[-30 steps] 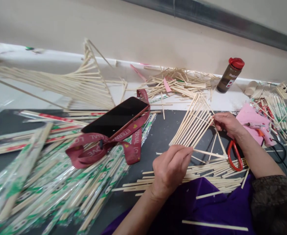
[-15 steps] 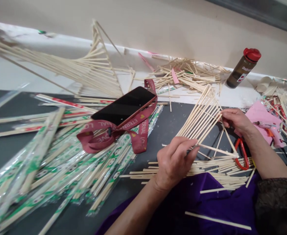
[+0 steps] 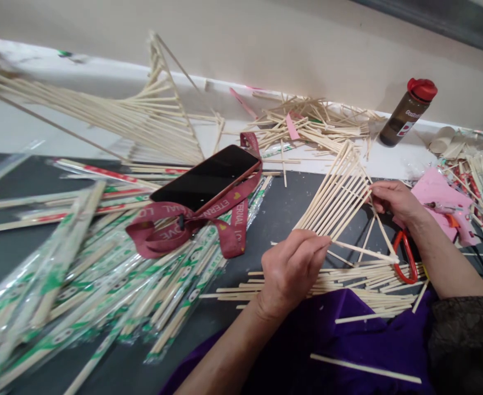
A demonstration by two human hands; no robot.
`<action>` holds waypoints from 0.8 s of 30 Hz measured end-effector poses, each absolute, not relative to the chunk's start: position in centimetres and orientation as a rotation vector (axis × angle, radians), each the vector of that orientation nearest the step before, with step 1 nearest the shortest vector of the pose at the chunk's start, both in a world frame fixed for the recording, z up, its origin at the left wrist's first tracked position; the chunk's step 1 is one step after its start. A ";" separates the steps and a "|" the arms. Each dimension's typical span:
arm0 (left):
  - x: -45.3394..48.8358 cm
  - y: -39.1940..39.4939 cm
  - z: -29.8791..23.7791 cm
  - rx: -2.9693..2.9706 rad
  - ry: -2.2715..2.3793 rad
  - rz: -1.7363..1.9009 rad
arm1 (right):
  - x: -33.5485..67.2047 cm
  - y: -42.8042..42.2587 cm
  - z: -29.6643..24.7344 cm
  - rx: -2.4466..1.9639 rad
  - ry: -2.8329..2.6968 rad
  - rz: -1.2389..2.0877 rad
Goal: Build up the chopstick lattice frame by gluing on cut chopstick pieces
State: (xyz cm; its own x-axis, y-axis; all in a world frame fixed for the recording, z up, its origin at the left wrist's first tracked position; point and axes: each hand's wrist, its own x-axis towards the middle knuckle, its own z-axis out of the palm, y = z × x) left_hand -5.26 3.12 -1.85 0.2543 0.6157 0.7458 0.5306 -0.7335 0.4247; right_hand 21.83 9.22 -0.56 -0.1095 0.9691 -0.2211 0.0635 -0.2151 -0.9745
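Note:
A small frame of thin bamboo sticks point(image 3: 337, 200) is held tilted above the dark table point(image 3: 278, 211). My left hand point(image 3: 291, 271) pinches its near lower corner, fingers closed. My right hand point(image 3: 392, 198) grips its right edge with thumb and fingers closed. Below the frame lies a loose row of cut sticks point(image 3: 348, 282), partly on purple cloth point(image 3: 348, 340) at my lap.
A phone point(image 3: 206, 176) rests on a maroon lanyard point(image 3: 192, 225) over wrapped chopstick packs point(image 3: 80, 280). Red-handled scissors point(image 3: 406, 258), a glue gun point(image 3: 447, 211) on pink paper, a red-capped bottle point(image 3: 408, 112), a large stick structure point(image 3: 134, 118) and a scrap pile point(image 3: 311, 129) surround the work.
My view shifted so everything sits slightly higher and further right. Both hands keep hold of the stick frame, with only small adjustments of the fingers.

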 end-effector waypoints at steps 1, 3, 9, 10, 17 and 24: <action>-5.3 3.1 -1.9 2.420 1.109 1.500 | 21.8 9.2 -0.5 -1.353 -1.219 1.436; -5.3 3.1 -1.9 2.421 1.114 1.491 | 21.8 9.2 -0.5 -1.355 -1.213 1.433; -5.1 3.1 -1.8 2.400 1.192 1.451 | 21.6 9.2 -0.4 -1.353 -1.223 1.433; -5.1 3.1 -1.8 2.401 1.215 1.438 | 21.5 9.2 -0.4 -1.355 -1.224 1.435; -5.5 3.6 -1.9 2.464 1.229 1.498 | 21.2 9.1 -0.5 -1.353 -1.232 1.418; -7.1 5.1 -1.4 2.445 1.292 1.588 | 20.7 9.0 -1.2 -1.285 -1.241 1.501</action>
